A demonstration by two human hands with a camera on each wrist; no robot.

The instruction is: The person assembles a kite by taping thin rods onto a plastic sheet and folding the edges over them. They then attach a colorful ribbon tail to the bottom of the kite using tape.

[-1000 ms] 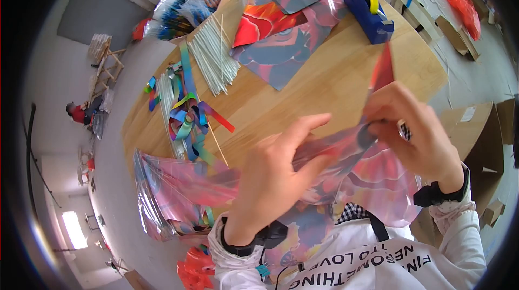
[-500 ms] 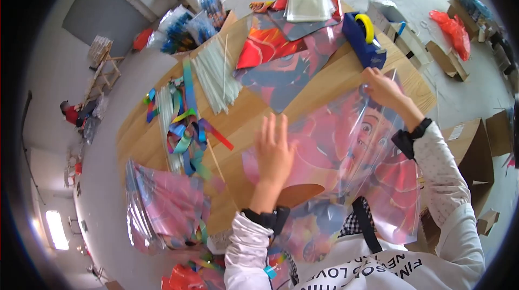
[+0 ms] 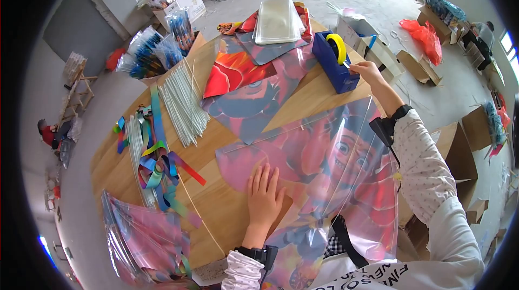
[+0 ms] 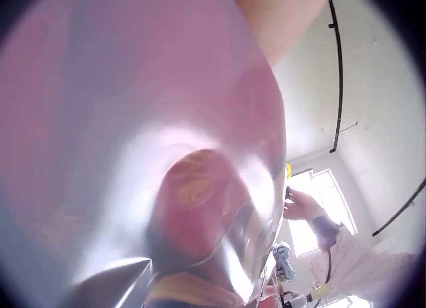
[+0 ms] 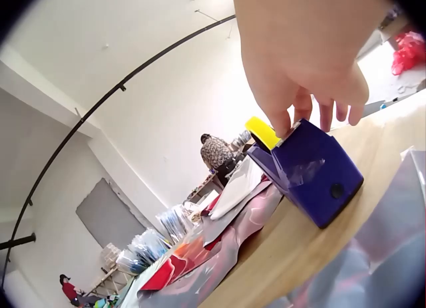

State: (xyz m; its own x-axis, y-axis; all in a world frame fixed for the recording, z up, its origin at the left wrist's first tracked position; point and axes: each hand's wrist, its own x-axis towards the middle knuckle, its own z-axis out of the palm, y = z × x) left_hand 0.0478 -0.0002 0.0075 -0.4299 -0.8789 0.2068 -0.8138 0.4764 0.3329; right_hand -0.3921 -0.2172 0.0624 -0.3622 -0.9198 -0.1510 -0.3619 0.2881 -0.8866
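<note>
A pink plastic kite (image 3: 308,160) with a printed cartoon face and thin rods lies spread over the near part of the table. My left hand (image 3: 263,199) rests palm down on its left part, fingers straight. In the left wrist view the shiny film (image 4: 120,88) hides most of that hand. At the table's far right edge, my right hand (image 3: 373,77) pinches the tape's end at the front of a blue tape dispenser (image 3: 330,63). The right wrist view shows its fingers bent over the dispenser (image 5: 316,178), beside the yellow roll (image 5: 263,132).
White rods (image 3: 184,106) and colourful ribbons (image 3: 154,165) lie on the left of the wooden table (image 3: 203,203). Folded printed film (image 3: 143,236) hangs at the near left edge. More printed sheets (image 3: 243,109) and clear bags (image 3: 278,20) lie at the back. Cardboard boxes (image 3: 459,149) stand right.
The kite, held up between both hands a second ago, now lies flat. My right hand has moved away to the tape dispenser. My left hand has come down onto the film.
</note>
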